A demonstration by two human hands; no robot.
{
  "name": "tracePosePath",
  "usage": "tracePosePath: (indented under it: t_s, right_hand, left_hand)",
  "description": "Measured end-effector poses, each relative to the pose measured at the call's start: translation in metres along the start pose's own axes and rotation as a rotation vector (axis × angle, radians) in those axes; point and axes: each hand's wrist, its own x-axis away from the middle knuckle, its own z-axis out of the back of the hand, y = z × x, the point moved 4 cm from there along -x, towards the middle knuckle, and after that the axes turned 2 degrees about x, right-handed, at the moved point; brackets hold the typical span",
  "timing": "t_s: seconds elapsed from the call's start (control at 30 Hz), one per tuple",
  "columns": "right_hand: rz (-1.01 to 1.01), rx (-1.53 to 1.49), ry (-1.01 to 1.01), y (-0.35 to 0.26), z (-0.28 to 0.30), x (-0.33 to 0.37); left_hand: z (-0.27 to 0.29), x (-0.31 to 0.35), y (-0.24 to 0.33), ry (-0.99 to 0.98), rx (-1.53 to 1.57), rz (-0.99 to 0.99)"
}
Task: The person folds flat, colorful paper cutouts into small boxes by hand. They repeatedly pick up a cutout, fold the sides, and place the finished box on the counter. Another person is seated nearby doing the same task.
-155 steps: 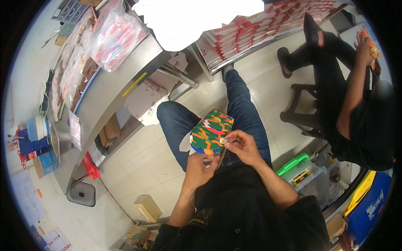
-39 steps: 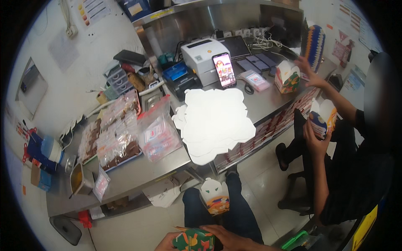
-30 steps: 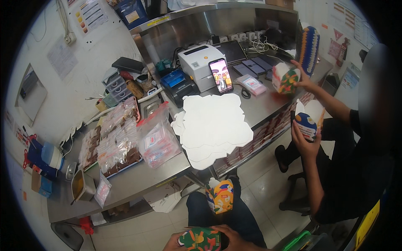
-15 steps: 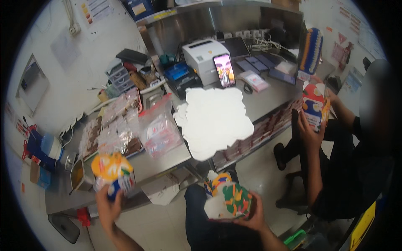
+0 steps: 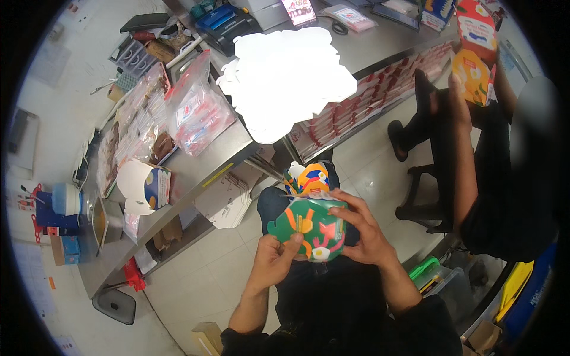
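Note:
A green paper carton point(image 5: 317, 222) printed with orange, pink and egg shapes is held over my lap. My left hand point(image 5: 274, 261) grips its lower left edge, thumb on the printed face. On the other side, my right hand point(image 5: 369, 234) wraps round the right edge, fingers along the top. Just beyond it, between my knees, is an orange and blue printed carton point(image 5: 312, 178). A formed carton point(image 5: 142, 185) with a white inside and dark blue printed side rests near the steel table's edge, apart from both hands.
White flat carton blanks point(image 5: 285, 83) lie stacked on the steel table point(image 5: 219, 163), beside a clear bag point(image 5: 199, 115) and a tray of packed sachets point(image 5: 139, 124). At the right a seated co-worker holds an orange carton point(image 5: 472, 74). A grey bin lid point(image 5: 114, 305) sits lower left.
My left hand has let go of the blue and yellow carton, now on the table, and moved right to the green carton. My view has tilted downward. The co-worker's carton shows another side.

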Motion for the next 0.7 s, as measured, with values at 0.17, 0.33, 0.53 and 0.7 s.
tracePosePath:
  t_s: [0.17,0.33,0.53,0.7]
  right_hand:
    - [-0.045,-0.101,0.165,-0.011,-0.02,0.01]
    - [-0.106,-0.362,0.297,0.004,-0.051,0.014]
    - [-0.096,-0.362,0.334,0.003,-0.064,0.014]
    - [-0.131,-0.377,0.42,0.001,-0.069,0.017]
  left_hand:
    - [-0.005,0.002,-0.027,0.295,0.281,-0.069]
    - [-0.021,0.005,-0.038,0.402,0.539,0.078]
    - [-0.02,0.005,-0.045,0.482,0.619,0.035]
    - [-0.024,0.01,-0.049,0.49,0.608,-0.028]
